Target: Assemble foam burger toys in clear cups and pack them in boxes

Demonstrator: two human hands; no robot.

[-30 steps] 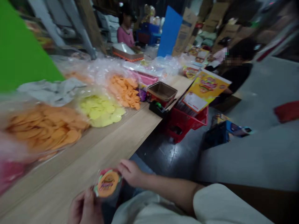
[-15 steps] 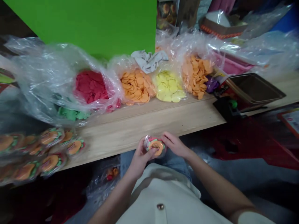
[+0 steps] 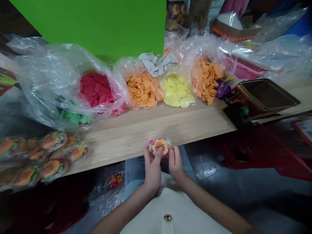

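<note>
Slippage is the main risk: the fingers of the left hand [image 3: 152, 170] and right hand [image 3: 175, 165] pinch the round clear packet [image 3: 159, 146] only at their tips, just above the tabletop's [image 3: 156, 130] front edge, so a slackened grip could drop it.

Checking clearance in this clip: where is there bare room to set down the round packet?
Bare wooden tabletop runs between the burger-printed packets and the black dispenser, ahead of the held packet. Crowded: the far edge, with bagged discs, and the left end, with packets.
</note>
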